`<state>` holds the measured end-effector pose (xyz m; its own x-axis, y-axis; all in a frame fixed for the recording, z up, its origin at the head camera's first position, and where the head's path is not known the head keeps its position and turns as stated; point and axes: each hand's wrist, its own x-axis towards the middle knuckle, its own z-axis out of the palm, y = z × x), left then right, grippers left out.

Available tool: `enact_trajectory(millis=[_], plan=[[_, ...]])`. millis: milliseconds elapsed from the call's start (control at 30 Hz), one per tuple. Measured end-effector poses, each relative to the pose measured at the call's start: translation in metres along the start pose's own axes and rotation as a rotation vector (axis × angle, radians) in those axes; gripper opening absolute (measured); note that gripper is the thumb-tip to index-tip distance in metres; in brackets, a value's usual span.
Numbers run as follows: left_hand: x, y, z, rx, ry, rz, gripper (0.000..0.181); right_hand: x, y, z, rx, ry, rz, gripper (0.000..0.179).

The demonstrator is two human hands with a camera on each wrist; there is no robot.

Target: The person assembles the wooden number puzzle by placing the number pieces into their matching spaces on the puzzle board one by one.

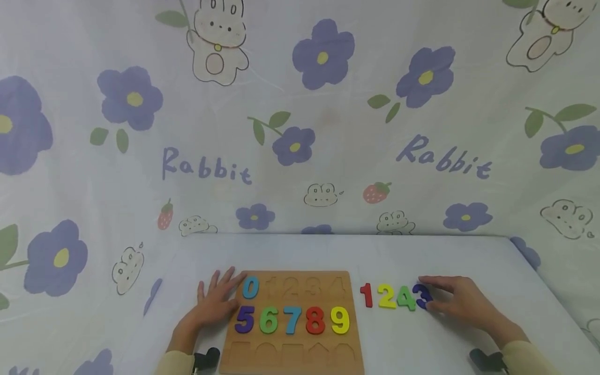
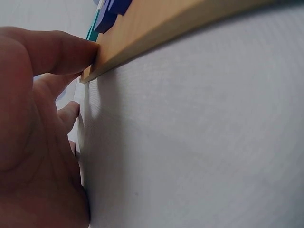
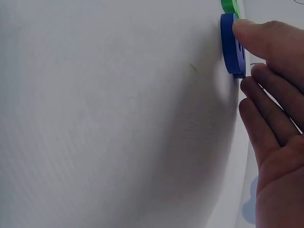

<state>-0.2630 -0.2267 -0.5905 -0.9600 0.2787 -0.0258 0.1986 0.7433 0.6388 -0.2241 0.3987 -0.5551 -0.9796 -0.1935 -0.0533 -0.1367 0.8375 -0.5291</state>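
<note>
Spread wide against flat wooden number board (image 1: 290, 338): left hand (image 1: 214, 302). Pinched in right hand (image 1: 464, 302): thick, curved, dark-blue numeral 3 (image 3: 229, 45).

At lower right I'm seeing bare tabletop (image 1: 405, 346) leaving a passage below red 1 (image 1: 368, 296), yellow 2 (image 1: 387, 297), green 4 (image 1: 407, 300) and blue 3 (image 1: 423, 296), which are blocking the straight way from right hand (image 1: 460, 301) to board (image 1: 304, 302); the left hand (image 1: 215, 302) is barring its upper left side.

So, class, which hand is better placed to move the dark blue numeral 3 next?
The right hand, probably: it touches the dark blue numeral 3, while the left hand touches the brown wooden board, farther away.
</note>
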Motion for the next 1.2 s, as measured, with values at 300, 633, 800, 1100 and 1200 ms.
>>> enact_trajectory(millis=[300, 633, 800, 1100, 1200], plan=[[0.000, 0.005, -0.004, 0.010, -0.022, -0.021, 0.076, -0.003, -0.004, 0.004, 0.036, -0.002, 0.045, 0.066], [0.001, 0.005, -0.004, 0.002, -0.025, -0.034, 0.077, -0.009, -0.010, -0.002, 0.001, 0.076, 0.003, 0.061], [0.004, -0.004, 0.002, 0.019, -0.022, -0.027, 0.077, -0.015, -0.030, -0.014, -0.026, 0.131, -0.066, 0.058], [0.001, -0.003, 0.002, 0.008, -0.007, -0.008, 0.076, -0.021, -0.085, -0.021, -0.020, 0.206, -0.133, 0.054], [0.001, -0.001, 0.000, 0.024, -0.013, -0.017, 0.076, -0.018, -0.101, -0.020, -0.012, 0.218, -0.146, 0.054]])
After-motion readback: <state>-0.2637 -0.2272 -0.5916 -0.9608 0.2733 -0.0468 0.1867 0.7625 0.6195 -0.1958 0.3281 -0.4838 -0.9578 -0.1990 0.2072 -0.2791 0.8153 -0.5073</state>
